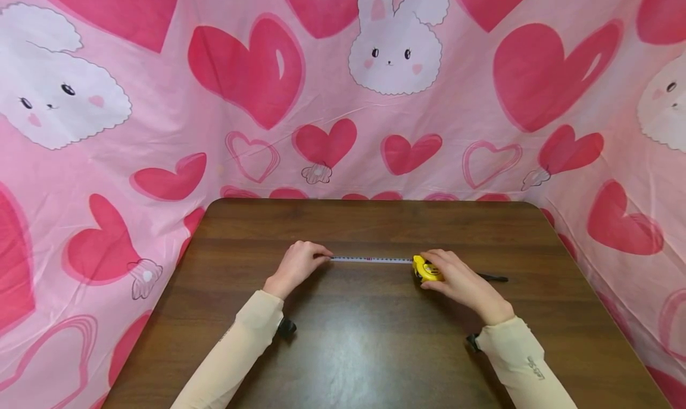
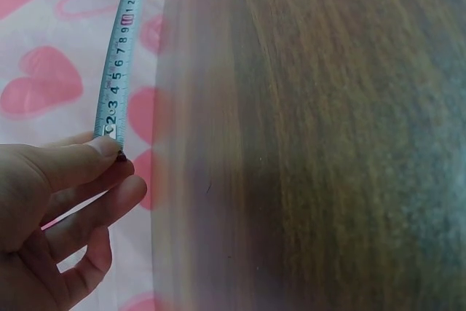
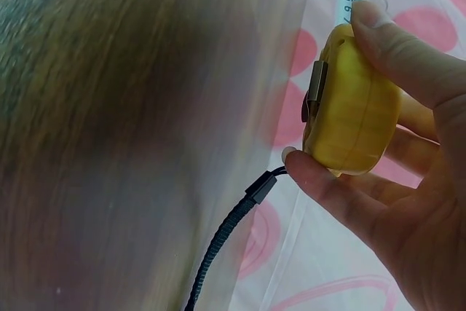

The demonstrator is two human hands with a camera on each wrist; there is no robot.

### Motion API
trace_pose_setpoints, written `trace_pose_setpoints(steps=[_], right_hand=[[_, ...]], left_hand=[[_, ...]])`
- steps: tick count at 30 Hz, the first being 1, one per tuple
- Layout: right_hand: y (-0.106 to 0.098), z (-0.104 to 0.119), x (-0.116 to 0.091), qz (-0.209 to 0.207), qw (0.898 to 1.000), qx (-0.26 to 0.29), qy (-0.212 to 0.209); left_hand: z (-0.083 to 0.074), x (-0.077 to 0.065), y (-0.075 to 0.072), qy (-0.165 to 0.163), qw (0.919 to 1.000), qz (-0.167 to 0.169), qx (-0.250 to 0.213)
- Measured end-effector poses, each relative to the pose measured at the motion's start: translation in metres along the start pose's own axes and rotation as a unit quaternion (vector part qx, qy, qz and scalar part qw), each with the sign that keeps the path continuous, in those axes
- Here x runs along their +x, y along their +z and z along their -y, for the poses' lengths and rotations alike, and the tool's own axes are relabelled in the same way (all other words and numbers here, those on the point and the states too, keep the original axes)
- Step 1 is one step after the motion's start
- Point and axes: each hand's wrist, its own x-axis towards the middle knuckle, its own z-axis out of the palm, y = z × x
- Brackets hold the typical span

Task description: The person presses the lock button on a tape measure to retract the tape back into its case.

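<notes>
Well inside the table edges (image 1: pixel 370 200), fingers (image 3: pixel 408 54) hold an extended tape measure (image 1: pixel 427 269).

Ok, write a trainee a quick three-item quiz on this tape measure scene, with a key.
1. Which hand holds the yellow case?
A) left
B) right
C) neither

2. True or false: the blade is fully retracted.

3. What trails from the case?

Key:
1. B, the right hand.
2. False; it stretches out to the left hand, which pinches its free end.
3. A dark strap.
</notes>
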Motion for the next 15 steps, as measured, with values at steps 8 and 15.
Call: trace_pose_setpoints(steps=[8,15], right_hand=[[0.0022,0.0016,-0.0002,0.006,1.0,0.008,0.01],[0.0045,0.0035,0.0008,0.002,1.0,0.003,-0.001]], left_hand=[[-0.0014,0.0007,0.002,0.009,0.9999,-0.001,0.008],[-0.0024,0.001,0.0058,0.02,0.9998,0.0,0.007]])
